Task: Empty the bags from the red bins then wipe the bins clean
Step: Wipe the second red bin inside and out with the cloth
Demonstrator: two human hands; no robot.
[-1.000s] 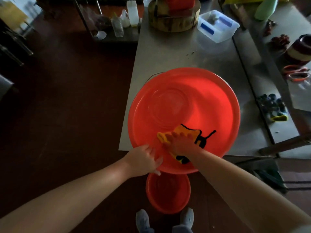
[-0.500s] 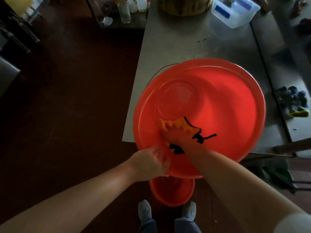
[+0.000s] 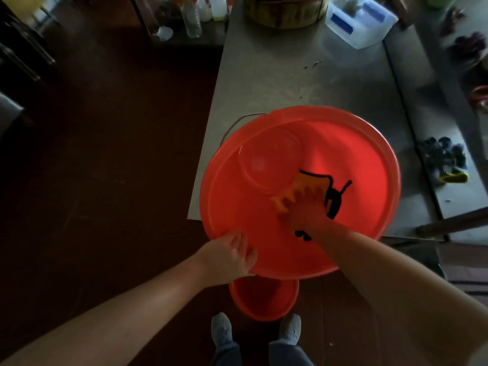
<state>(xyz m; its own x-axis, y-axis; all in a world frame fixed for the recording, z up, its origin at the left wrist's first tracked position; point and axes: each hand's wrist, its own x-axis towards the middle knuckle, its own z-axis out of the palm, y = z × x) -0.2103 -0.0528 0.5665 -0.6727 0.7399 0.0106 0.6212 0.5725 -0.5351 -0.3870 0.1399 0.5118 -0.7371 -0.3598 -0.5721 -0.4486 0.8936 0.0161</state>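
Just below your left hand [image 3: 229, 256], a small red bin [image 3: 264, 302] stands on the floor by your shoes [image 3: 221, 328]. Your left hand curls its fingers over the near rim of the large red bin [image 3: 364, 165], which overhangs the table [image 3: 277, 83] edge. Inside it, your right hand [image 3: 303, 207] presses spread fingers flat on an orange cloth [image 3: 311, 184] with black trim. Beyond that hand sit a clear box [image 3: 359, 19] and a round wooden block [image 3: 285, 11]; dark gloves [image 3: 443, 159] lie to its right.

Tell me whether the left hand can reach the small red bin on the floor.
Probably yes: the left hand grips the big bin just above the small red bin, nothing between.
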